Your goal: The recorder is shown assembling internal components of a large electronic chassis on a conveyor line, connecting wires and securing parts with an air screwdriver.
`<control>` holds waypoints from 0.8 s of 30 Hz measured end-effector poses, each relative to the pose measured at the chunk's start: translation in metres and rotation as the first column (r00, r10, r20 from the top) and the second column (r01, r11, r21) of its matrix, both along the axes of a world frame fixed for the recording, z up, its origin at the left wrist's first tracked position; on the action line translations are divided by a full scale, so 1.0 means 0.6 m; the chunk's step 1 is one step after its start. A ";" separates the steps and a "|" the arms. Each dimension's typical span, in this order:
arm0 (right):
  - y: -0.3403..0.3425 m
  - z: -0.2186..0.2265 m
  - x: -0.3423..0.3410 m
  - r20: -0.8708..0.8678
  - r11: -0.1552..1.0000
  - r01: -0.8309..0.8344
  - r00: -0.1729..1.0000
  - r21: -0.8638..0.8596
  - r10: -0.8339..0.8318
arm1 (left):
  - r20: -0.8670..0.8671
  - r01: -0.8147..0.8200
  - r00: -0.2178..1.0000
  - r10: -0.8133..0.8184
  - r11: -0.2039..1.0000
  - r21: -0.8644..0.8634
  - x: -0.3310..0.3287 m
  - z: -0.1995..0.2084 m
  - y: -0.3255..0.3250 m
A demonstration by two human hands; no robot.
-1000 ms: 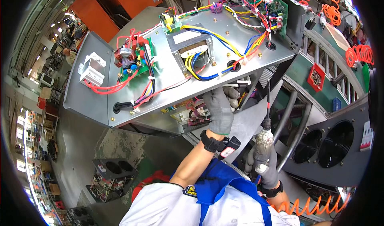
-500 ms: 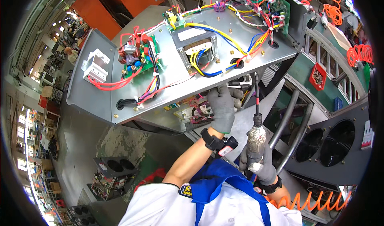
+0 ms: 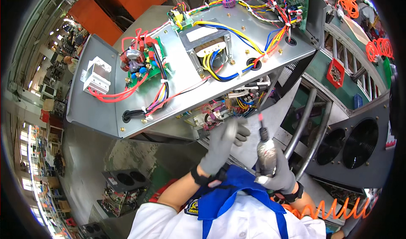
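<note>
My right hand (image 3: 281, 173), in a grey glove, grips an air screwdriver (image 3: 267, 152) whose body is wrapped in silvery tape. Its shank points up and away, blurred toward the tip. My left hand (image 3: 224, 141), gloved too and slightly blurred, is raised off the work with its fingers apart and nothing seen in them. Beyond both hands stands a grey metal chassis (image 3: 177, 93) on its side. On its upper panel sit a transformer (image 3: 207, 40), a green circuit board (image 3: 158, 69) and bundled coloured wires. Beneath the panel edge, wiring and connectors (image 3: 241, 97) show inside the opening.
To the right is a dark panel with two round fans (image 3: 359, 148), beside bent metal rails (image 3: 302, 122). A red tray of screws (image 3: 335, 73) lies on the green bench. An orange coiled hose (image 3: 334, 209) runs at lower right. Another fan unit (image 3: 124, 177) sits at lower left.
My left hand has drawn back from the chassis opening toward me, uncovering the wiring. The screwdriver in my right hand has come down, nearer to me and slightly left.
</note>
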State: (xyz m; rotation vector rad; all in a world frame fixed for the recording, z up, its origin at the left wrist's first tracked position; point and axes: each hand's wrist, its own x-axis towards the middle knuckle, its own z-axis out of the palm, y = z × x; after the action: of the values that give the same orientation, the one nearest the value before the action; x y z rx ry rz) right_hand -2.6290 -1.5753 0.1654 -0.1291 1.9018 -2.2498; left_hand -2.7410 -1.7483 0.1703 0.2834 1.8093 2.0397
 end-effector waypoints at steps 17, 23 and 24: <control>-0.103 0.045 -0.266 0.217 0.882 0.350 0.931 -0.315 -0.292 | 0.728 -0.298 0.686 -0.014 0.907 0.298 0.110 -0.122 -0.229; -0.117 0.052 -0.271 0.219 0.819 0.442 0.896 -0.367 -0.385 | 0.707 -0.270 0.707 -0.029 0.912 0.308 0.091 -0.110 -0.244; -0.117 0.051 -0.270 0.175 0.836 0.463 0.886 -0.294 -0.429 | 0.711 -0.239 0.703 -0.033 0.930 0.280 0.087 -0.109 -0.242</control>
State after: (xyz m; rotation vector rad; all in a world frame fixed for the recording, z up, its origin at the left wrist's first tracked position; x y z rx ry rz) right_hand -2.7912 -1.6454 0.1961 0.4269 1.6119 -2.8016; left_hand -2.6887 -1.8938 0.1050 -0.4821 0.9903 2.1213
